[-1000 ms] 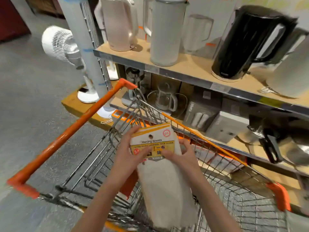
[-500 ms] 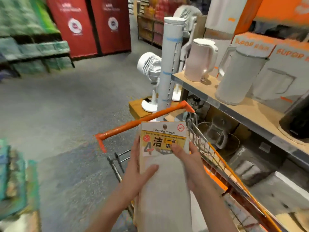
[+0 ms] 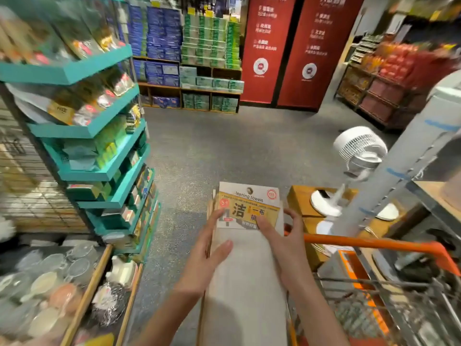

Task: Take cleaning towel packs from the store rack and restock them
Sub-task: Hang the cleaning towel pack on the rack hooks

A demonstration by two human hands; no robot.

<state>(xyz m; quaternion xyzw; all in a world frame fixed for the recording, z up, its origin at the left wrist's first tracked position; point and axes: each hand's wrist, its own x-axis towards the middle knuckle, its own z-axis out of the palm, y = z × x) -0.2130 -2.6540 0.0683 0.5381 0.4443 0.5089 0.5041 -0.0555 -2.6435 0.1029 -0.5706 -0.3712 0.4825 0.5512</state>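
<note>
Since a moment ago the view has swung from the kettles to the aisle, and the cleaning towel pack (image 3: pixel 245 248), soft, light and floppy, sits just left of the orange cart handle (image 3: pixel 371 244), pinched at its stiff card top between the half-open left hand (image 3: pixel 208 258) and right hand (image 3: pixel 279 243)

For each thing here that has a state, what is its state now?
Towel packs: stacked, held upright between both hands.
Left hand: flat against the stack's left side.
Right hand: thumb on the label.
Cart: standing right of the hands.
Fan: blurred, cannot tell.
</note>
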